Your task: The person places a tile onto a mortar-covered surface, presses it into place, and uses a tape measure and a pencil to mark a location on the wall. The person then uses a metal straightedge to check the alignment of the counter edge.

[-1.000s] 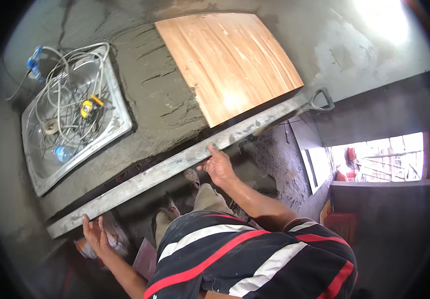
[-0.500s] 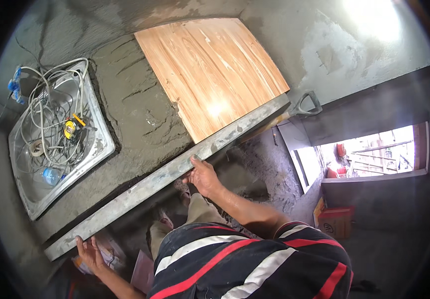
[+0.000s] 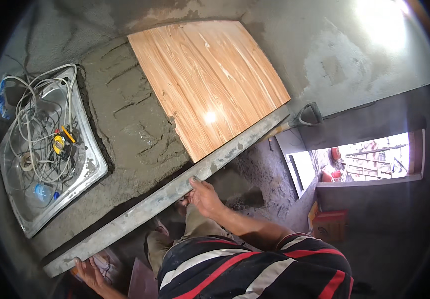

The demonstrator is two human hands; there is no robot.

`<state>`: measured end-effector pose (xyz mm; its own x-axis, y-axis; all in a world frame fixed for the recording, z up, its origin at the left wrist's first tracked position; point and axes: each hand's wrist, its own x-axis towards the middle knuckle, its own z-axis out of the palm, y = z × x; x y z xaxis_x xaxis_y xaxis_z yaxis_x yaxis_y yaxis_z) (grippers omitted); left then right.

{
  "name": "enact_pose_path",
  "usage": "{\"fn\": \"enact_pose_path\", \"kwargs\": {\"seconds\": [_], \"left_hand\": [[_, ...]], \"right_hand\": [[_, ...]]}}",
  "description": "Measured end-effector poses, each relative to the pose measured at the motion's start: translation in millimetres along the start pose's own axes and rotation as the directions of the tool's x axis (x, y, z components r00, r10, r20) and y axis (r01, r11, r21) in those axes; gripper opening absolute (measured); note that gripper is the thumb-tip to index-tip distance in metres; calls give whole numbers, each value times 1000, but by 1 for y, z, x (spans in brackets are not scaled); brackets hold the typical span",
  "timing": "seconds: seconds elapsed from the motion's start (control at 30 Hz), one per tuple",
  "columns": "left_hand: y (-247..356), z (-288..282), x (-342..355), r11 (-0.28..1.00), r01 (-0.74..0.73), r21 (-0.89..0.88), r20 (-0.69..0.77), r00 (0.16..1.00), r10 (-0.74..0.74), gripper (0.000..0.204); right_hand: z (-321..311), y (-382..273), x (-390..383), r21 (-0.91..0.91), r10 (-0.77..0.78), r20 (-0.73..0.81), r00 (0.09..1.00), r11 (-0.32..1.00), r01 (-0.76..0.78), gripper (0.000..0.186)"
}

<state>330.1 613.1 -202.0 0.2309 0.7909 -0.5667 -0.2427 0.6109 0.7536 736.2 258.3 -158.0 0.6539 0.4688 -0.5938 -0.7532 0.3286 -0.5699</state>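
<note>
The right hand's (image 3: 206,198) grip is closed on a long grey bar (image 3: 162,197), its thumb on the upper face and its fingers curled below the near edge. The left hand (image 3: 91,274) touches the bar near its left end, thumb at the edge and fingers reaching under; whether that grip is closed, I cannot tell. The bar slants along the front of the tabletop (image 3: 75,219), its right end by a dark D-shaped handle (image 3: 317,112).

A second ago a dark strip showed between the bar and the wood-grain panel (image 3: 210,84); now the bar's far edge runs close along the panel's front edge. Actual contact is unclear, but I judge the two nearly lined up there. Farther left, a dark gap still parts bar and tabletop. Both hands have kept their places on the bar.

Beyond, grooved wet mortar (image 3: 130,119) lies bare between the panel and a metal sink (image 3: 95,157) holding tangled cables (image 3: 35,144) and a yellow tape measure (image 3: 59,144). Farthest off, at right, is a bright window opening (image 3: 369,157).
</note>
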Motion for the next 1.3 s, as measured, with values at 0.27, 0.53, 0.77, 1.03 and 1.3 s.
{"fn": "enact_pose_path", "kwargs": {"seconds": [0.27, 0.53, 0.77, 1.03, 1.3], "left_hand": [[3, 36, -15, 996, -86, 14, 3, 996, 86, 26], [-5, 1, 11, 998, -40, -54, -3, 999, 40, 34], [2, -22, 11, 998, 3, -68, 69, 998, 1, 41], [4, -25, 8, 986, 37, -164, 36, 999, -32, 41], [-14, -17, 7, 938, -271, 217, 77, 962, 260, 40]], "right_hand": [[-3, -6, 1, -11, 11, -20, 1000, 1000, -11, 25], [4, -15, -2, 28, 42, -49, 998, 999, -40, 23], [-2, -10, 1, 34, 72, 14, 997, 997, -72, 27], [-6, -11, 1, 24, 89, 42, 995, 996, -90, 30], [-6, -14, 0, -2, 119, -26, 993, 993, -119, 29]]}}
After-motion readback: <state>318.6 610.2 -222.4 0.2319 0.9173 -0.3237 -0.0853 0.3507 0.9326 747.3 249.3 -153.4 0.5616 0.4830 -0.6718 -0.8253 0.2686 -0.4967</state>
